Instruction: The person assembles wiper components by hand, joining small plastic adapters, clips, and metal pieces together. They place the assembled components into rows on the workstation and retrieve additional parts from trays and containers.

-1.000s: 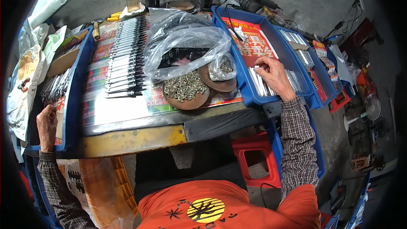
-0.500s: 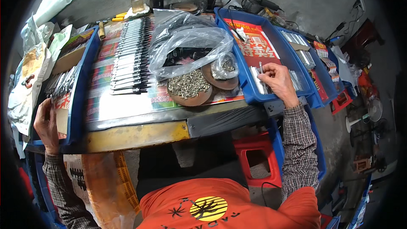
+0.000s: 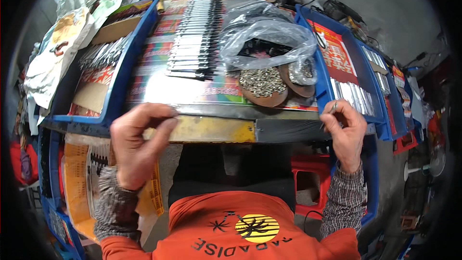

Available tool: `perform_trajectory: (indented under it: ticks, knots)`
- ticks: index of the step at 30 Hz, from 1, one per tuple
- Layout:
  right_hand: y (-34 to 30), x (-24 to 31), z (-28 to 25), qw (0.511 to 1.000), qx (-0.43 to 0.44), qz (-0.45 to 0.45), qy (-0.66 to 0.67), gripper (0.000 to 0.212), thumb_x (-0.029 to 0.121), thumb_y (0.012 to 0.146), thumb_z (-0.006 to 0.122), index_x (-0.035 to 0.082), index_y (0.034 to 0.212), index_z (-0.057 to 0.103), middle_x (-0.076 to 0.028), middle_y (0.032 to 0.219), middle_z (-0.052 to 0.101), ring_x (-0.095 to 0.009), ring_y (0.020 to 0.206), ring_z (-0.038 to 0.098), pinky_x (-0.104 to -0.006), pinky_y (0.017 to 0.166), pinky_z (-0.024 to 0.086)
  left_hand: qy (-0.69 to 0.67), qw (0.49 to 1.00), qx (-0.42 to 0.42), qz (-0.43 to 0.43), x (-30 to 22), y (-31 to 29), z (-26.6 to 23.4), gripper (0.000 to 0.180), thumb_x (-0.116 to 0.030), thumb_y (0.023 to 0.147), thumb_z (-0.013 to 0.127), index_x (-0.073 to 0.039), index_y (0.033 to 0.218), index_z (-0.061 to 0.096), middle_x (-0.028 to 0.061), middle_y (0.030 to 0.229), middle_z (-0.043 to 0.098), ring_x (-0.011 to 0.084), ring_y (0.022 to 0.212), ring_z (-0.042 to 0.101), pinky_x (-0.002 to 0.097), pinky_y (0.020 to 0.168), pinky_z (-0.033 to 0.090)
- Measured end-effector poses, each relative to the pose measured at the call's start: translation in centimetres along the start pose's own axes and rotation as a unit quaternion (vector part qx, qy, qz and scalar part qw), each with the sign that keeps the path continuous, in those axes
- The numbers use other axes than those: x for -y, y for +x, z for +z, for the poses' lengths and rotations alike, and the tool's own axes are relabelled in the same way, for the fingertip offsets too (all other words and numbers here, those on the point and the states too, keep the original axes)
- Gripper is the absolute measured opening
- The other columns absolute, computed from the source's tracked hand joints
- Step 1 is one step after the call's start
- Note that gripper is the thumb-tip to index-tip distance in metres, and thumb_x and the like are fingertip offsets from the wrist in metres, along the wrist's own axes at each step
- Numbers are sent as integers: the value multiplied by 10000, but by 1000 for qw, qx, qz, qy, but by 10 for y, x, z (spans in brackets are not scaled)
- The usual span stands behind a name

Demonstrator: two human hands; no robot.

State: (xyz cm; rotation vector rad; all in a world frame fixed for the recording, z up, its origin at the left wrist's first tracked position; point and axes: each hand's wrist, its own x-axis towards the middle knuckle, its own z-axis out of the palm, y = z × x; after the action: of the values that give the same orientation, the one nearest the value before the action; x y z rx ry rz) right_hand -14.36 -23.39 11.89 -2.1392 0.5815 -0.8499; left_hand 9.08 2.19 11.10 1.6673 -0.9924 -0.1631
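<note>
My left hand [image 3: 142, 144] is raised in front of the table's near edge. Its thumb and forefinger are bent close together; anything small at the tips is too blurred to name. At the near edge of the right-hand blue bin, my right hand [image 3: 345, 130] pinches a slim metal rod [image 3: 333, 108] between thumb and forefinger. Silver rods [image 3: 353, 95] lie side by side in that bin [image 3: 323, 84]. Between the hands, farther back, a long row of slim silver rods with black ends [image 3: 196, 38] lies on the table. A round dish [image 3: 265, 102] holds many tiny metal pieces [image 3: 262, 84].
A clear plastic bag [image 3: 284, 60] with dark contents lies behind the dish. At left, another blue bin [image 3: 114, 91] holds dark-and-silver rods [image 3: 103, 55] and cardboard. Further blue bins stand at far right. Beneath the table are a red stool [image 3: 308, 211] and an orange bag [image 3: 77, 183].
My left hand has come out of the left bin and moved right, toward me. My right hand has drawn back from the right bin with the slim metal rod. The view has shifted left.
</note>
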Motion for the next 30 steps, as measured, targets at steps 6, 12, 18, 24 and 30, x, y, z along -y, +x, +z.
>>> perform_trajectory:
  ticks: [6, 12, 18, 24, 30]
  knots:
    - [-22, 7, 43, 976, 141, 65, 151, 134, -36, 805, 689, 1, 812, 560, -27, 774, 583, -65, 604, 577, -199, 513, 476, -283, 943, 88, -151, 13, -21, 55, 71, 68, 864, 613, 62, 931, 635, 108, 902, 643, 111, 653, 622, 233, 539, 534]
    - [-39, 7, 81, 922, 201, 160, 291, 212, -21, 816, 705, -15, 991, 586, -23, 809, 598, -64, 646, 613, -202, 517, 519, -368, 896, 129, -212, 19, -29, 72, 77, 5, 883, 640, 43, 948, 629, 70, 817, 654, 84, 645, 613, 206, 565, 526]
    - [-47, 8, 99, 889, 234, 176, 352, 416, -17, 851, 671, -16, 1237, 516, -42, 856, 618, -83, 731, 634, -209, 626, 551, -387, 884, 128, -229, 24, -38, 82, 81, -14, 887, 646, 42, 944, 634, 46, 762, 649, 63, 608, 585, 202, 529, 500]
    - [-58, 10, 110, 923, 199, 111, 308, 433, -6, 856, 673, -23, 1256, 508, -78, 851, 667, -105, 738, 656, -230, 632, 542, -402, 878, 125, -228, 27, -43, 88, 99, -32, 891, 651, 48, 949, 648, 39, 773, 656, 47, 628, 576, 195, 534, 492]
    - [-64, 10, 114, 940, 190, 85, 271, 450, -7, 855, 670, -9, 1275, 508, -82, 865, 688, -109, 733, 668, -230, 631, 539, -422, 871, 117, -222, 29, -49, 95, 118, -50, 896, 654, 48, 962, 662, 41, 791, 663, 48, 655, 581, 192, 569, 500]
